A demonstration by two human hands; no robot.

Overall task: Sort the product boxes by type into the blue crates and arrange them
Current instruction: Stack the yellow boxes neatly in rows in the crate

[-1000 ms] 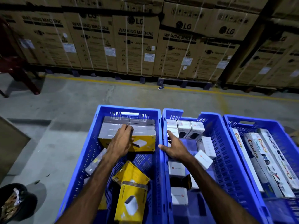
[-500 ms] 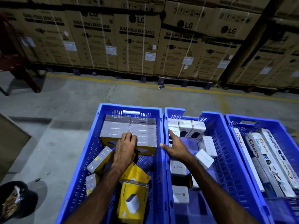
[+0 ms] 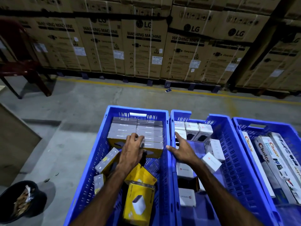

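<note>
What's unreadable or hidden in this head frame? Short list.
- Head view: left hand covers the join of the stacked yellow-and-grey boxes; grip unclear.
- Head view: both forearms hide boxes lying beneath them in the left crate and middle crate.
- Head view: right crate and its Choice boxes cut by the right edge.
- Head view: small print on white boxes too small.

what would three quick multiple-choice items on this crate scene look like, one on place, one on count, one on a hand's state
1. Where do the yellow boxes lie?
A. left crate
B. middle crate
C. on the floor

2. How many blue crates show?
A. two
B. three
C. five

3. How is the right hand?
A. gripping a box
B. fingers spread over the middle crate
C. out of view

Key: 1 A, yellow boxes fill the left crate. 2 B, left, middle crate and right crate stand side by side. 3 B, its fingers are straight and hold nothing.
</note>
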